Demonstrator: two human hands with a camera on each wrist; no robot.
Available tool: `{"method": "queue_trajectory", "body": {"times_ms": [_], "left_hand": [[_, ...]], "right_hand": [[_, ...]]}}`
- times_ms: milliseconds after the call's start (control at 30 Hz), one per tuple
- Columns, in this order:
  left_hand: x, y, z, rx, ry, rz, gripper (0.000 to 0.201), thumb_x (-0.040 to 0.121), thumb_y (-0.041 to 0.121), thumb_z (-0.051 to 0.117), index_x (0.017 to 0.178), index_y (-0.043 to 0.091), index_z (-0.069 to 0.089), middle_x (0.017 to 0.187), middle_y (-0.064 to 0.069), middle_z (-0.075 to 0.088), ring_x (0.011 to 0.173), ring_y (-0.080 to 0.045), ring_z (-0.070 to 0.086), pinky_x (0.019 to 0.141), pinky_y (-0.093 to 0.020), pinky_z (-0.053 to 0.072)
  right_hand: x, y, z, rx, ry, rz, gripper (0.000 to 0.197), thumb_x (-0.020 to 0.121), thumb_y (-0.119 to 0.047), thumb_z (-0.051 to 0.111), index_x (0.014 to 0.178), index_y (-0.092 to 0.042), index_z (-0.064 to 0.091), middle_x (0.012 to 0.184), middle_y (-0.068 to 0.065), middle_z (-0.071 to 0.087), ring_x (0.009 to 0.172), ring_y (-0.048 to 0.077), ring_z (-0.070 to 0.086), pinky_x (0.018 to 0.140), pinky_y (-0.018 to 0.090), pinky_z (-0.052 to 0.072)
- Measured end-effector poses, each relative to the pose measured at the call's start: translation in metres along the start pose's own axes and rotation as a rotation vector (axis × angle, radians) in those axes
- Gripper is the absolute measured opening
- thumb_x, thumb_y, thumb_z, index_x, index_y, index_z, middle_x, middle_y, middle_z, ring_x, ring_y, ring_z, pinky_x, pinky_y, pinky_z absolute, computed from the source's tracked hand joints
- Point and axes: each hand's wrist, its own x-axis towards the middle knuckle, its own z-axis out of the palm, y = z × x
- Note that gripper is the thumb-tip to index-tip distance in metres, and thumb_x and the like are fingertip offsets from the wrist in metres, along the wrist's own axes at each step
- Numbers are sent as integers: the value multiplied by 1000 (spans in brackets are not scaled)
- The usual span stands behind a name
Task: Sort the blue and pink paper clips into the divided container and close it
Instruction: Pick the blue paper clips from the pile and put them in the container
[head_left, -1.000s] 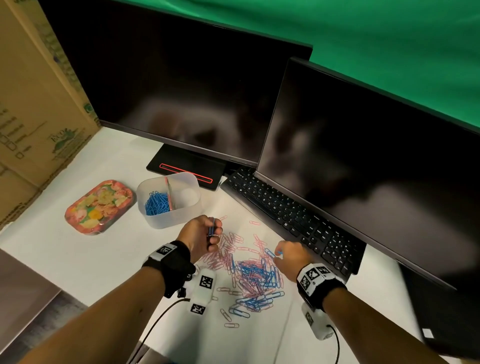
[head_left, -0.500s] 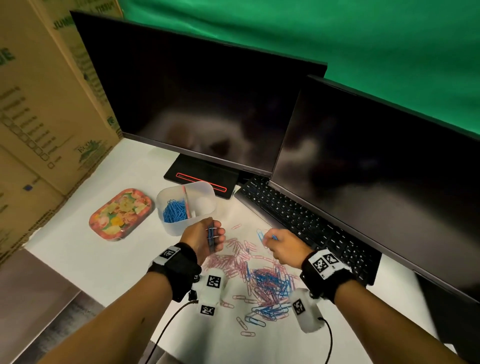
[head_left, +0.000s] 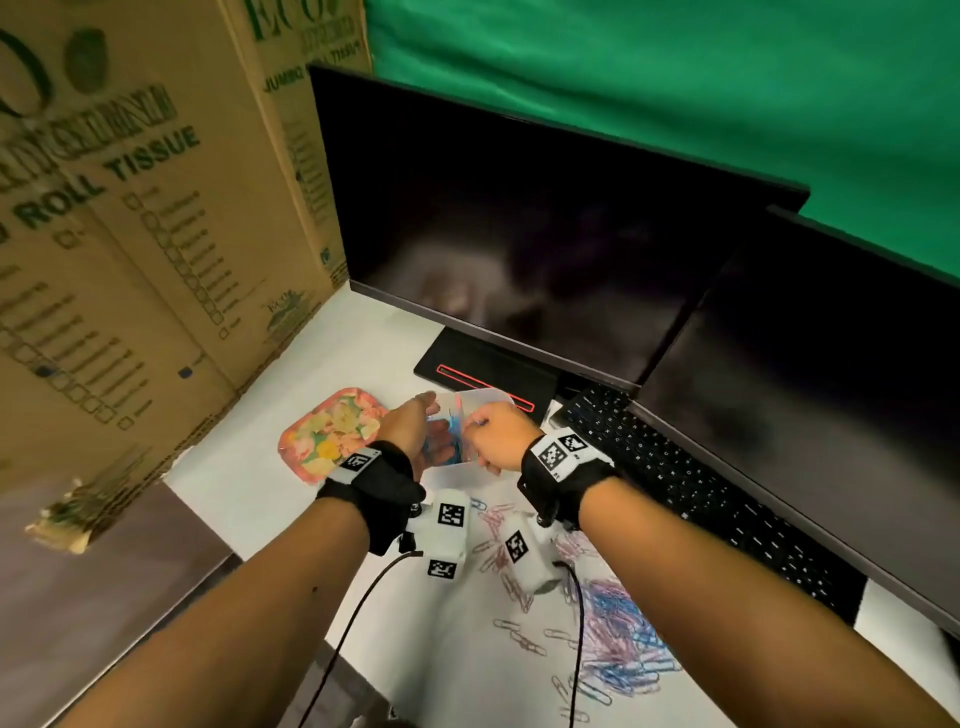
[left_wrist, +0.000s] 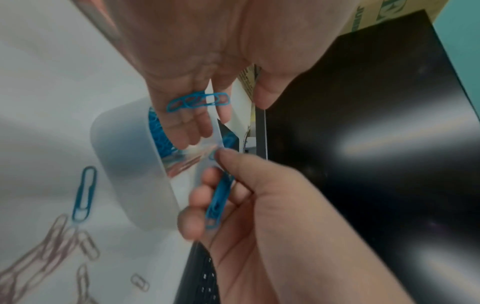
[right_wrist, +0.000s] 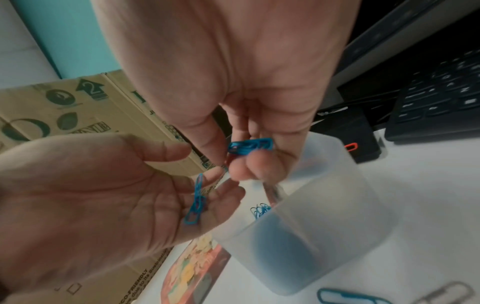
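The translucent divided container (head_left: 488, 399) stands in front of the monitor stand, with blue clips (right_wrist: 261, 210) in its left compartment. Both hands hover over it. My left hand (head_left: 436, 422) has its fingers spread, and a few blue paper clips (left_wrist: 200, 101) lie across them. My right hand (head_left: 480, 437) is curled and pinches a small bundle of blue paper clips (right_wrist: 250, 146), close to the left fingertips. The mixed pile of blue and pink clips (head_left: 618, 636) lies on the white table behind my wrists. A single blue clip (left_wrist: 84, 193) lies beside the container.
The floral lid (head_left: 332, 436) lies left of the container. A black keyboard (head_left: 675, 483) and two dark monitors (head_left: 545, 249) stand to the right and behind it. Cardboard boxes (head_left: 130, 260) wall off the left. The table's front edge (head_left: 234, 551) is near my left forearm.
Both hands have left the clip pile and moved forward and left to above the container. My left hand's fingers have uncurled from the clips it gripped.
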Motion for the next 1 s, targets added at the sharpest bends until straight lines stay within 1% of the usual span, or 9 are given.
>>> {"method": "queue_trajectory", "body": {"times_ms": [133,200,267,333,400,533,633,767,1000], "left_hand": [[10,13,-2,156,43,17,35,95,35,49,115,7,56,96,-13,51,87,-26,51,78,-37,45],[12,17,-4,225,33,37,39,96,34,47,125,8,55,100,-13,52,94,-27,52,82,-37,45],[13,20,-7,306,3,70,37,98,29,44,131,13,52,126,-16,51,115,-33,50,92,-41,47],[11,22,-9,337,1,148,26,97,21,44,118,16,59,133,-16,50,119,-35,51,94,-44,49],[3,18,-13,391,-1,287,15,94,15,47,94,20,62,115,-12,61,99,-27,61,78,-35,52],[-11,-16,-24,885,-228,615,17,87,10,57,78,20,66,82,2,69,71,-14,61,72,-24,46],[-9,-50,-22,1491,-358,779,22,89,15,52,103,17,68,107,-2,66,92,-19,63,82,-26,49],[8,-93,-11,1938,-409,711,50,83,2,51,132,9,45,135,-11,42,124,-30,46,99,-39,46],[19,-109,4,2106,-196,684,44,88,2,48,131,9,43,136,-13,42,126,-31,43,97,-40,47]], "right_hand": [[14,-17,6,59,-61,61,16,93,-9,49,97,-10,64,76,11,66,76,29,69,80,44,59],[20,-20,6,64,-69,54,20,90,-5,51,106,-1,63,87,16,66,83,30,69,82,45,58],[19,-18,4,72,-48,30,16,85,-1,51,96,1,63,79,16,61,73,28,64,78,45,58],[14,-11,0,109,7,0,18,80,1,51,91,-1,65,79,15,61,75,28,64,79,46,58],[4,1,-8,211,105,28,28,82,2,53,106,-4,67,89,14,65,84,29,66,81,42,58],[-33,47,-29,297,211,89,23,88,9,46,98,-3,62,77,10,59,60,19,56,52,23,47],[-66,102,-37,216,276,208,26,87,3,47,83,-14,66,80,12,65,64,23,60,58,32,48],[-117,156,-45,-236,272,311,26,92,-16,48,98,-19,73,105,7,73,96,27,67,85,33,54],[-171,214,-20,-413,184,270,25,90,-21,53,112,-24,64,117,-1,62,105,16,59,89,21,45]]}}
